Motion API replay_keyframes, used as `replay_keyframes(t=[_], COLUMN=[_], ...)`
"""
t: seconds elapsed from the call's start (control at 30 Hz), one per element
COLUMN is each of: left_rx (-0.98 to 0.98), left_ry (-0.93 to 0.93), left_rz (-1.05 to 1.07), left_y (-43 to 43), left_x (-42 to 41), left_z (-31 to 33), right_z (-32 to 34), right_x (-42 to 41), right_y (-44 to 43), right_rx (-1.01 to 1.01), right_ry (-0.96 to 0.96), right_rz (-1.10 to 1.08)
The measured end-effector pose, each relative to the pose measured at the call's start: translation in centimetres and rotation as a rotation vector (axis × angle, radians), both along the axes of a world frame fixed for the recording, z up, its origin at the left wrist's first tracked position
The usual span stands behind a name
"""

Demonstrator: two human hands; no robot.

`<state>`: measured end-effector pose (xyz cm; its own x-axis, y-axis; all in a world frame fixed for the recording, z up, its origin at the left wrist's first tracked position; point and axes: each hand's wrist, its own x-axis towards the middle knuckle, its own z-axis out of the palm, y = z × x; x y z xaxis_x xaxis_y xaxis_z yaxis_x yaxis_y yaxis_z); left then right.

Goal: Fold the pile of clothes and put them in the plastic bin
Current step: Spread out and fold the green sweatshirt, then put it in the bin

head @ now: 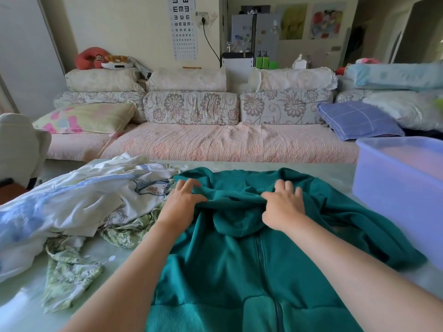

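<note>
Teal hoodie [227,271]: nearest us, spread zip-side up on the table [28,305], hem toward the camera
Left hand [183,200]: we see fingers curled, pinching a ridge of cloth by the hood
Right hand [282,207]: thumb and curled fingers pinch the same ridge
Pile of clothes [84,195]: heaped at left, touching the hoodie
Plastic bin [395,178]: at the right of the table, beside a sleeve

Soft, even daylight, bright overall, no hard shadows; only gentle shading in the folds of the teal hoodie [239,264]. Near-blown highlights on the white clothes pile [72,195] at left, milky sheen on the plastic bin [395,183]. Dim doorway [422,32] top right. Heavy wide-angle bowing toward edges: curved front of the sofa [215,144], leaning walls [124,27]. Sharp in the centre, softer in the background, smeared at lower-left corner and far right edge
</note>
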<state>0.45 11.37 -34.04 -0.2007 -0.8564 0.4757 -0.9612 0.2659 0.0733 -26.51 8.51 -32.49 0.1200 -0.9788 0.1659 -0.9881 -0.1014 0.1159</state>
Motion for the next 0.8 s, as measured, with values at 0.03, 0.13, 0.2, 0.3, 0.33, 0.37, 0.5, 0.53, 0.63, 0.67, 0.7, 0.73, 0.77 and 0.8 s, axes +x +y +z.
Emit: replay_keyframes(t=[0.03, 0.13, 0.2, 0.3, 0.33, 0.37, 0.5, 0.53, 0.63, 0.67, 0.7, 0.73, 0.77, 0.8], left_rx=[-0.006, -0.054, -0.076, -0.009, 0.091, 0.241, 0.777, 0.772, 0.584, 0.512, 0.464, 0.456, 0.466, 0.484], left_ry=[-0.004, -0.050, -0.047, -0.039, -0.063, -0.076, 0.048, 0.128, 0.297, 0.286, 0.261, 0.244, 0.246, 0.265], left_rz=[-0.003, 0.020, 0.041, 0.067, 0.068, 0.060, 0.088, 0.084, 0.076, 0.096, 0.120, 0.142, 0.151, 0.147], left_y=[0.1, 0.6, 0.9, 1.3, 1.4, 1.6, 2.0, 2.0, 1.4, 1.4, 1.5, 1.6, 1.6, 1.7], left_x=[0.3, 1.3, 2.1, 3.1, 3.2, 3.1, 1.4, 0.9, -0.1, -0.1, 0.0, 0.2, 0.5, 0.9], left_z=[0.1, 0.2, 0.1, 0.5, 0.5, 0.4, 0.1, 0.4, 0.9, 0.6, 0.1, -0.6, -1.4, -1.9], right_z=[-0.2, 0.3, 2.2, 3.9, 3.7, 3.3, 0.8, 0.4, 0.3, 0.1, -0.1, -0.5, -1.0, -1.3], right_x=[-0.1, -0.7, -1.0, -2.1, -2.7, -3.1, -3.8, -3.6, -2.0, -1.4, -0.7, -0.1, 0.3, 0.7], right_y=[-0.3, -1.1, -1.2, -2.1, -2.3, -2.2, -1.6, -1.7, -1.5, -1.3, -1.0, -0.8, -0.6, -0.6], right_rx=[-0.031, -0.098, -0.073, 0.020, 0.070, 0.120, 0.221, 0.200, 0.118, 0.112, 0.139, 0.197, 0.272, 0.333], right_ry=[-0.037, -0.396, -0.734, -0.784, -0.652, -0.489, -0.031, -0.047, -0.284, -0.337, -0.350, -0.322, -0.264, -0.205], right_rz=[0.028, 0.095, 0.097, 0.014, -0.024, -0.067, -0.089, -0.023, 0.271, 0.355, 0.418, 0.449, 0.444, 0.415])
